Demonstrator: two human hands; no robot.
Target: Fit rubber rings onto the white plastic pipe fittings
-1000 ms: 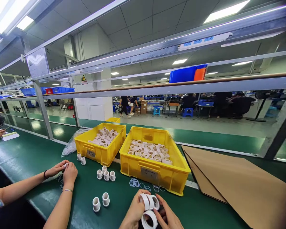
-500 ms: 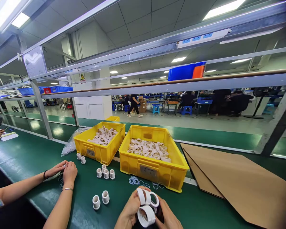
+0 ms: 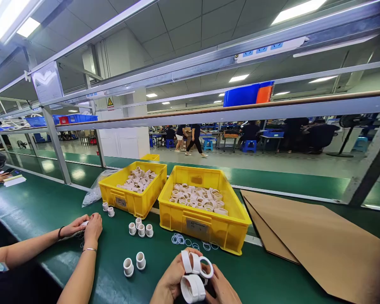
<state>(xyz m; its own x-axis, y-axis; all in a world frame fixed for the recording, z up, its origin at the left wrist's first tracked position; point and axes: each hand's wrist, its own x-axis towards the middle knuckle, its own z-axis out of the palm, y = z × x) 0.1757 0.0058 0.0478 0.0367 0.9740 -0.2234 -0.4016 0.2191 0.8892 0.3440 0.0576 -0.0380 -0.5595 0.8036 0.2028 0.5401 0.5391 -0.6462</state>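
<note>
Low in the head view, my left hand point(image 3: 170, 278) curls around several white plastic rings point(image 3: 193, 288), some wide like collars. From the other side my right hand point(image 3: 224, 288) closes on the same cluster, near a narrower white ring point(image 3: 206, 267) on its right. The palms and some fingertips are hidden behind the rings. Just beyond my hands, thin flat rings point(image 3: 177, 239) lie on the green table point(image 3: 114, 257). To the left stand two white flanged sleeves point(image 3: 128, 267), with several more sleeves point(image 3: 141, 230) behind them.
Two yellow bins stand ahead: the right bin point(image 3: 201, 228) holds white rings, the left bin point(image 3: 120, 202) short white tubes. Flat cardboard point(image 3: 316, 236) lies at right. A co-worker's hands point(image 3: 85, 228) work at left beside a plastic bag point(image 3: 95, 192). A shelf rail point(image 3: 193, 116) crosses above.
The rings in my hands have tilted and shifted slightly; both hands keep their grip. In the background, a walking person has moved to the right. The bins and sleeves stay in place.
</note>
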